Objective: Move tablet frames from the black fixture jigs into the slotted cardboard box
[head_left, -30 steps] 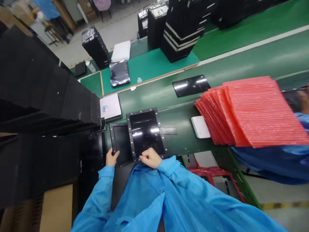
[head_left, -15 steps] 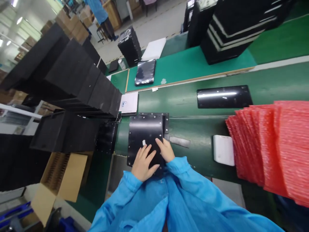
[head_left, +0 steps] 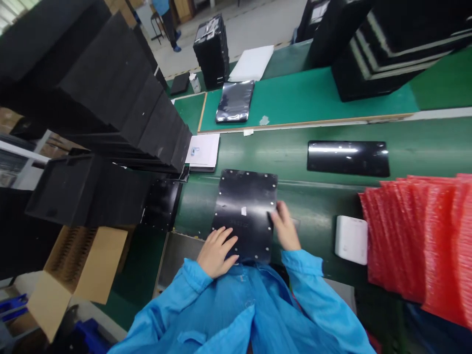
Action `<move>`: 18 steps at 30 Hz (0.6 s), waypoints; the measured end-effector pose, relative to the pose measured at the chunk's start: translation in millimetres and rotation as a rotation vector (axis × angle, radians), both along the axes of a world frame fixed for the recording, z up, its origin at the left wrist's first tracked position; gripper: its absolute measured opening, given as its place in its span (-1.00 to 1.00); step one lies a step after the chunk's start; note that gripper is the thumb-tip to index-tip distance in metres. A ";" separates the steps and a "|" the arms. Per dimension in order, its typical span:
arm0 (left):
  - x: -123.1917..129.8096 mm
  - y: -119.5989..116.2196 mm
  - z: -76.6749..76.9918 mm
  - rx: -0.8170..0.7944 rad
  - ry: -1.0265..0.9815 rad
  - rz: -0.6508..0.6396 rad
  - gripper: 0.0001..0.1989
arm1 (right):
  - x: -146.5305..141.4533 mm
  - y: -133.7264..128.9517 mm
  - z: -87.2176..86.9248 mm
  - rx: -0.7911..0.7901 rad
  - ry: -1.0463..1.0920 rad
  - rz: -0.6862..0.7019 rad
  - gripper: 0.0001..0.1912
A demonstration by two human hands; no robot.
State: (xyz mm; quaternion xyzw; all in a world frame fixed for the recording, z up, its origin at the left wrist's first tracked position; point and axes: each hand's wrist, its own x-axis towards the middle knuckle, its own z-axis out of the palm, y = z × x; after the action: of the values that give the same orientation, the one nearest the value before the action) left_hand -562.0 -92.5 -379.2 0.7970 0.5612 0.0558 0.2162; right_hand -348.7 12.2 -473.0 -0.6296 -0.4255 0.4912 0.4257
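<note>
A small white label (head_left: pixel 244 211) sits near the middle of a black drilled panel (head_left: pixel 254 196), its print too small to read; faint marks just left of it cannot be made out either; a white sheet (head_left: pixel 202 150) beyond the panel carries a small blue mark, also unreadable; the panel lies flat on a green worktop (head_left: pixel 295 164), with holes along its edges, between the person's 2 hands; the left hand (head_left: pixel 217 251) rests palm down on the panel's lower left corner, its fingers (head_left: pixel 226 237) slightly spread and pinching nothing; the right hand (head_left: pixel 285 226) lies against the panel's right edge, its fingers (head_left: pixel 280 212) close together, their tips on the panel, with no pinch visible; just left of the panel lies a black tray (head_left: pixel 162 204); beyond it, a glossy black plate (head_left: pixel 348 158) lies on the worktop; to the right, a white pad (head_left: pixel 351 240) sits just beside a fanned stack of red bubble bags (head_left: pixel 416 241); stacks of black foam trays (head_left: pixel 110 93) rise at the left, above an open cardboard box (head_left: pixel 84 265).
</note>
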 end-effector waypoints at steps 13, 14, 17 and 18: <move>-320.1 81.8 -80.9 -0.104 -0.050 1.313 -0.37 | -244.0 4.8 28.1 -0.021 -0.124 0.580 -0.49; -321.5 71.0 -90.9 -0.110 -0.043 1.359 -0.31 | -272.6 4.7 14.9 -0.158 -0.117 0.598 -0.51; -322.8 36.4 -114.7 -0.207 -0.176 1.404 -0.27 | -332.0 2.5 -21.3 -0.400 -0.157 0.565 -0.64; -324.2 27.6 -120.9 -0.251 -0.273 1.370 -0.29 | -342.3 1.5 -29.0 -0.420 -0.171 0.558 -0.69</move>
State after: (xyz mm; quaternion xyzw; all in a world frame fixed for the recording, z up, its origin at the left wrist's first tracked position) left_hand -886.2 -64.9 -500.1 0.2194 0.9063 0.2136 0.2913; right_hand -691.0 13.7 -502.0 -0.6018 -0.5048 0.6108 0.0995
